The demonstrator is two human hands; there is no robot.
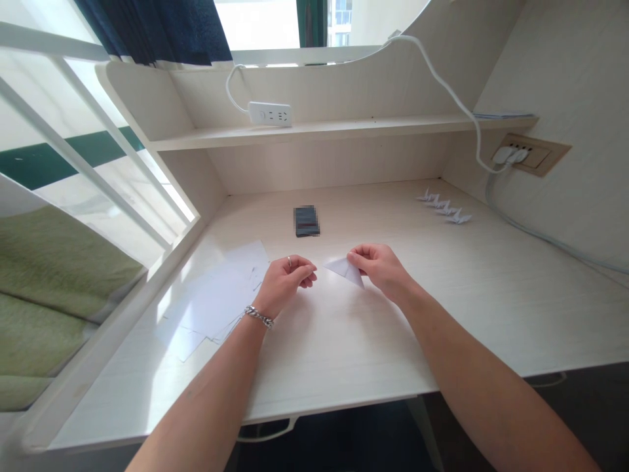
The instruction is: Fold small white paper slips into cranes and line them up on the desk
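A small white folded paper triangle (346, 270) is pinched by one corner between the thumb and fingers of my right hand (378, 265). Its pointed end faces left, just above the desk. Across a small gap from that point is my left hand (291, 275), with thumb and fingers drawn together and no paper showing in them. A ring and a chain bracelet are on that hand and wrist. Loose white paper sheets (216, 295) lie overlapping beside my left forearm. Several folded paper cranes (446, 208) stand in a row at the back right.
A dark, pixelated block (306, 221) lies on the pale desk (339, 367) behind my hands. Above is a shelf (339, 128) with a white power strip (270, 114). A white cable (449, 92) runs to the wall socket (533, 155). Bed rails (93, 141) stand at left.
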